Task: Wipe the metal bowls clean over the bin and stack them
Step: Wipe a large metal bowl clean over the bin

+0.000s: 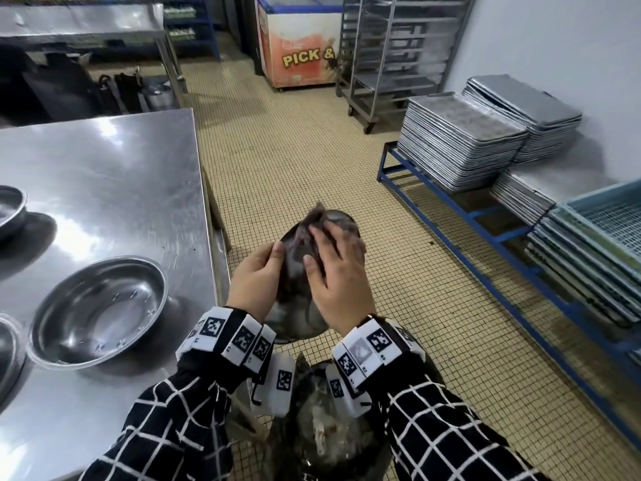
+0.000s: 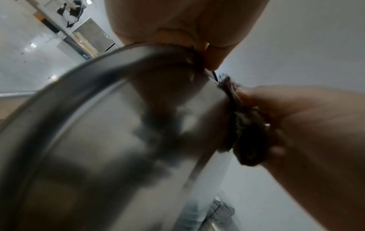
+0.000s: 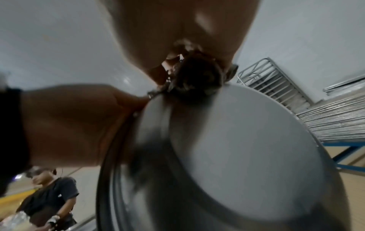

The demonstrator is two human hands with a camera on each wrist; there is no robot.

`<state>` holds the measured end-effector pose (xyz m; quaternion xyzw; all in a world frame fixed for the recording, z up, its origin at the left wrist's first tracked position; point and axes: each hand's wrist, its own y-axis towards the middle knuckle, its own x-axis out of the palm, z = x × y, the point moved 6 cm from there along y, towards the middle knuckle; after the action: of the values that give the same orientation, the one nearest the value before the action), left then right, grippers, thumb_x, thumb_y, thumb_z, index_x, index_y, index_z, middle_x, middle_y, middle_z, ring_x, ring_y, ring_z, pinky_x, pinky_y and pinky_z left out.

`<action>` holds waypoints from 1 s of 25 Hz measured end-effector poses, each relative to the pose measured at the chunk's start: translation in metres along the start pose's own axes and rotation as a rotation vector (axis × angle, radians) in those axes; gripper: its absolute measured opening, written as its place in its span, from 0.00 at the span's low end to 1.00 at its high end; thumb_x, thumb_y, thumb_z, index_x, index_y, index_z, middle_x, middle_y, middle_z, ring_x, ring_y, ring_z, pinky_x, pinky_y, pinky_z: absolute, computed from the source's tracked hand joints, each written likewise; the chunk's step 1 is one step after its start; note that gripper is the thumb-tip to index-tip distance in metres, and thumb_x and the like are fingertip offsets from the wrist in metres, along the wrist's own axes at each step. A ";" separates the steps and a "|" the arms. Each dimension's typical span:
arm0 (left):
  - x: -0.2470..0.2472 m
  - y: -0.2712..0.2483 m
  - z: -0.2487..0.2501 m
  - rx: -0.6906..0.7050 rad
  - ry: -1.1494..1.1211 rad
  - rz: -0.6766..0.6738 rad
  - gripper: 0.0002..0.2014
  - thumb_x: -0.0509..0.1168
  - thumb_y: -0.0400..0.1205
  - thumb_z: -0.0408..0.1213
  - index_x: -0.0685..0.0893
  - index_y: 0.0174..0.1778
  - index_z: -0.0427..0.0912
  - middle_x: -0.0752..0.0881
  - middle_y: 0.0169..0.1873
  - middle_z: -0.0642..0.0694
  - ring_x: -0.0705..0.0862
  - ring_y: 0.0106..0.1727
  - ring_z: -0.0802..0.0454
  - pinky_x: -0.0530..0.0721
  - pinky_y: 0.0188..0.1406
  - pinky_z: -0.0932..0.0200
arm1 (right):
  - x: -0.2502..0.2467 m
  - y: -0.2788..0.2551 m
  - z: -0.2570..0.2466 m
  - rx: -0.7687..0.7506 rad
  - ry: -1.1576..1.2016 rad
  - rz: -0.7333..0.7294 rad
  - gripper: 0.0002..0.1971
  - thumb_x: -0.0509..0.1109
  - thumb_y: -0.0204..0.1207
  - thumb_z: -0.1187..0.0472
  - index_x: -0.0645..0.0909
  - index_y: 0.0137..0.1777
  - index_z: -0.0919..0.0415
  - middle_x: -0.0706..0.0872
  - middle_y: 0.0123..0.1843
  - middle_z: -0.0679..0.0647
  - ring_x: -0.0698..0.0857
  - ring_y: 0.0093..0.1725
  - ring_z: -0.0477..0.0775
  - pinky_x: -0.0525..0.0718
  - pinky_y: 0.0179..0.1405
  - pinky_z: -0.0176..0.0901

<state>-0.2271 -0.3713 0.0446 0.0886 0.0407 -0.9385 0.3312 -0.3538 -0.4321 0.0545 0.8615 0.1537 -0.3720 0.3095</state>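
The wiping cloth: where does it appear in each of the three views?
Head: wiping cloth at centre, under the right hand, inside the held bowl.
Left wrist: right of centre, at the bowl's rim.
Right wrist: upper centre, above the bowl.
Shared landmark: the held bowl.

left hand [image 1: 255, 279] curled in a grip, right hand [image 1: 338, 282] fingers flat, pressing

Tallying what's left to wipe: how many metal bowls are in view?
4. One held bowl over the bin; three on the steel table: centre, left edge, lower left. Others may be out of frame.
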 end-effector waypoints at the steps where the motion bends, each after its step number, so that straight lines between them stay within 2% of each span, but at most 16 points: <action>1: -0.002 -0.001 0.002 0.009 -0.007 0.019 0.13 0.59 0.86 0.44 0.85 0.38 0.52 0.88 0.36 0.55 0.85 0.42 0.57 0.84 0.49 0.58 | 0.001 0.004 0.004 0.021 -0.055 -0.011 0.27 0.49 0.82 0.42 0.67 0.77 0.50 0.66 0.79 0.51 0.63 0.78 0.57 0.63 0.77 0.58; 3: -0.008 -0.002 0.004 0.007 -0.030 0.048 0.13 0.58 0.86 0.45 0.84 0.37 0.53 0.86 0.33 0.57 0.83 0.38 0.61 0.82 0.43 0.64 | 0.001 0.018 0.019 0.143 -0.030 -0.048 0.27 0.46 0.83 0.40 0.65 0.78 0.47 0.65 0.79 0.50 0.62 0.77 0.56 0.60 0.76 0.57; 5: -0.011 -0.003 0.001 -0.014 -0.058 0.071 0.14 0.58 0.86 0.45 0.84 0.37 0.52 0.85 0.33 0.55 0.81 0.36 0.60 0.81 0.40 0.64 | 0.003 0.027 0.044 0.323 0.181 -0.101 0.23 0.50 0.85 0.46 0.69 0.76 0.51 0.70 0.76 0.54 0.67 0.74 0.57 0.63 0.73 0.52; 7: -0.013 -0.003 -0.003 -0.036 -0.069 0.084 0.14 0.58 0.86 0.46 0.84 0.37 0.52 0.85 0.34 0.53 0.82 0.38 0.56 0.81 0.43 0.60 | 0.002 0.022 0.068 0.495 0.322 -0.108 0.20 0.53 0.86 0.50 0.76 0.71 0.55 0.79 0.65 0.57 0.75 0.67 0.58 0.70 0.64 0.45; 9: -0.014 -0.002 -0.008 -0.049 -0.064 0.084 0.14 0.59 0.85 0.47 0.85 0.38 0.50 0.85 0.33 0.53 0.82 0.40 0.54 0.82 0.45 0.56 | -0.004 0.004 0.080 0.579 0.330 -0.035 0.16 0.57 0.85 0.53 0.81 0.65 0.57 0.85 0.56 0.54 0.82 0.59 0.56 0.76 0.53 0.39; 11: -0.013 -0.001 -0.009 -0.053 -0.073 0.087 0.14 0.58 0.85 0.48 0.85 0.38 0.51 0.84 0.33 0.53 0.81 0.38 0.55 0.81 0.41 0.59 | -0.016 -0.006 0.064 0.479 0.333 0.114 0.14 0.60 0.84 0.56 0.82 0.63 0.58 0.86 0.56 0.51 0.82 0.58 0.50 0.75 0.50 0.28; 12: -0.012 0.000 -0.009 -0.049 -0.064 0.083 0.14 0.58 0.85 0.47 0.85 0.38 0.51 0.84 0.32 0.53 0.81 0.37 0.56 0.81 0.39 0.61 | -0.020 -0.006 0.047 0.355 0.325 0.163 0.15 0.60 0.83 0.56 0.82 0.64 0.58 0.85 0.60 0.51 0.81 0.60 0.47 0.74 0.55 0.25; 14: -0.007 0.000 -0.002 0.004 -0.031 0.068 0.14 0.59 0.85 0.46 0.85 0.37 0.50 0.85 0.29 0.56 0.82 0.34 0.60 0.81 0.38 0.64 | -0.016 -0.001 0.009 0.077 0.209 0.178 0.18 0.59 0.83 0.53 0.80 0.67 0.58 0.81 0.67 0.50 0.76 0.67 0.48 0.71 0.69 0.36; 15: -0.004 0.000 0.001 0.031 -0.028 0.066 0.14 0.60 0.85 0.46 0.86 0.36 0.50 0.86 0.27 0.58 0.82 0.33 0.64 0.81 0.37 0.67 | -0.011 0.003 -0.001 0.007 0.117 0.169 0.20 0.57 0.82 0.52 0.79 0.68 0.56 0.80 0.70 0.50 0.74 0.70 0.51 0.69 0.73 0.44; 16: -0.003 0.000 0.003 0.044 -0.045 0.071 0.14 0.60 0.85 0.45 0.86 0.36 0.51 0.87 0.26 0.60 0.83 0.31 0.67 0.80 0.34 0.70 | -0.006 0.008 -0.004 0.010 0.052 0.165 0.21 0.55 0.82 0.50 0.78 0.70 0.55 0.78 0.72 0.50 0.72 0.72 0.54 0.68 0.75 0.51; 18: -0.002 0.001 0.004 0.053 -0.083 0.092 0.14 0.61 0.85 0.44 0.86 0.35 0.51 0.85 0.23 0.62 0.81 0.28 0.69 0.78 0.30 0.74 | -0.002 0.015 0.007 0.137 0.033 0.155 0.23 0.52 0.83 0.47 0.76 0.72 0.52 0.75 0.75 0.49 0.69 0.75 0.56 0.66 0.75 0.58; 21: -0.006 0.001 -0.004 0.039 -0.115 0.112 0.15 0.62 0.84 0.45 0.85 0.32 0.47 0.82 0.22 0.59 0.78 0.28 0.62 0.77 0.30 0.70 | -0.007 0.009 0.041 0.414 0.297 0.210 0.22 0.51 0.85 0.49 0.74 0.74 0.54 0.77 0.73 0.52 0.72 0.73 0.56 0.69 0.72 0.51; 23: -0.010 0.002 -0.012 0.021 -0.155 0.118 0.18 0.62 0.84 0.47 0.83 0.32 0.41 0.79 0.24 0.51 0.76 0.30 0.54 0.76 0.31 0.62 | 0.001 -0.005 0.074 0.696 0.567 0.210 0.20 0.52 0.85 0.47 0.75 0.73 0.51 0.79 0.70 0.51 0.76 0.70 0.57 0.71 0.69 0.47; 25: -0.016 0.004 -0.016 0.008 -0.182 0.127 0.21 0.62 0.83 0.47 0.82 0.38 0.30 0.76 0.28 0.43 0.73 0.31 0.49 0.72 0.33 0.58 | 0.013 -0.019 0.099 0.863 0.681 0.146 0.21 0.51 0.83 0.40 0.72 0.73 0.40 0.78 0.72 0.50 0.73 0.73 0.60 0.67 0.75 0.55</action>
<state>-0.2104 -0.3627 0.0321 0.0068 0.0009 -0.9200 0.3920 -0.4087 -0.4810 -0.0153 0.9902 0.0185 -0.0794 -0.1138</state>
